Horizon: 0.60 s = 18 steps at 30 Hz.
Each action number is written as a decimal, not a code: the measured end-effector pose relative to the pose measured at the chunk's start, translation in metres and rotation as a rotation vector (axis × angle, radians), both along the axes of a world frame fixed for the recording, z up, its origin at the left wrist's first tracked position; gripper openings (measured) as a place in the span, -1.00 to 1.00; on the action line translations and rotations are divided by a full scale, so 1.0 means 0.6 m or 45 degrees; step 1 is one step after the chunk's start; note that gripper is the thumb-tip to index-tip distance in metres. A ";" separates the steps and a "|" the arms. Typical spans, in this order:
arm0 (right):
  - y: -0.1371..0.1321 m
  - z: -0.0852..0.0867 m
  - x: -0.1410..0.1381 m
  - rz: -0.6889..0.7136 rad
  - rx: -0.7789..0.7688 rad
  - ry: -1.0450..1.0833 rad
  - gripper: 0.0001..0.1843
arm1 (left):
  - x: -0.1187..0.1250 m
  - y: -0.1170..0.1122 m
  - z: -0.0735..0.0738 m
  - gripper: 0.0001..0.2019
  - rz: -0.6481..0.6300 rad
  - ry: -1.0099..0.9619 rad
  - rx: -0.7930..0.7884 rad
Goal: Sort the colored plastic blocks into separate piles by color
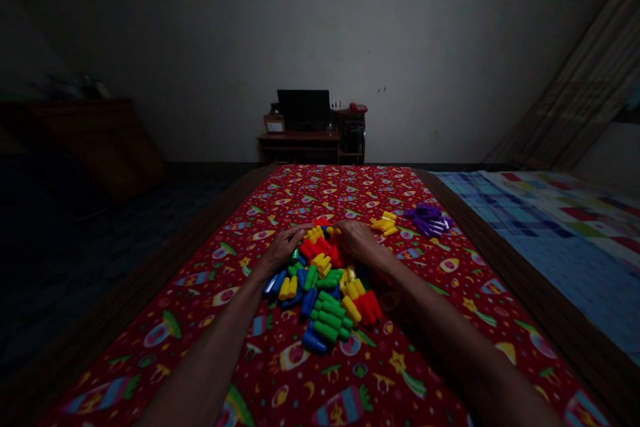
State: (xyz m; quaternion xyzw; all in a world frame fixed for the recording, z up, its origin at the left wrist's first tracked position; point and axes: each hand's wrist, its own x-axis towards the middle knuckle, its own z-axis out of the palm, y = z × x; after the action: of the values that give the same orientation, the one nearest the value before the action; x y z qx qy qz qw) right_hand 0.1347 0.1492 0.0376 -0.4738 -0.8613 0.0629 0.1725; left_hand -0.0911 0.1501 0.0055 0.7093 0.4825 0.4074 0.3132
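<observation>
A mixed pile of plastic toy blocks lies on the red patterned cloth, with green blocks [331,317], blue blocks [314,337], red blocks [370,308] and yellow blocks [289,288]. Several have rounded, tube-like parts joined side by side. My left hand [283,247] rests at the pile's far left edge, fingers stretched toward the blocks and apparently holding none. At the far right side, my right hand [357,241] has its fingers closed at a small yellow block [334,231]; its fingertips are partly hidden. Red blocks [320,248] lie between the hands.
Right of the pile are a small yellow group [385,223] and a purple group of blocks [427,220]. The red cloth [330,190] covers a surface with brown edges. Beyond stands a desk [300,137] with a monitor [303,107]. A checked bedspread [525,240] lies at right.
</observation>
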 end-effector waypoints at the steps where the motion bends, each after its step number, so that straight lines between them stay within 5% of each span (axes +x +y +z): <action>1: 0.003 0.000 0.000 -0.011 0.013 0.033 -0.71 | 0.001 0.000 0.000 -0.41 -0.004 -0.009 0.007; 9: 0.012 0.003 0.020 0.156 -0.012 0.437 -0.68 | 0.019 0.000 -0.006 -0.30 0.039 0.000 -0.036; 18: 0.000 -0.003 0.003 0.247 -0.012 0.353 -0.68 | 0.026 0.005 -0.007 -0.37 0.075 -0.038 -0.046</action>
State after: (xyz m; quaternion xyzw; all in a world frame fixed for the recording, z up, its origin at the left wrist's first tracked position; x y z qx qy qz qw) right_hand 0.1367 0.1492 0.0359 -0.3759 -0.8707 0.1481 0.2806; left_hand -0.0754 0.1529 0.0016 0.6827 0.5058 0.4184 0.3210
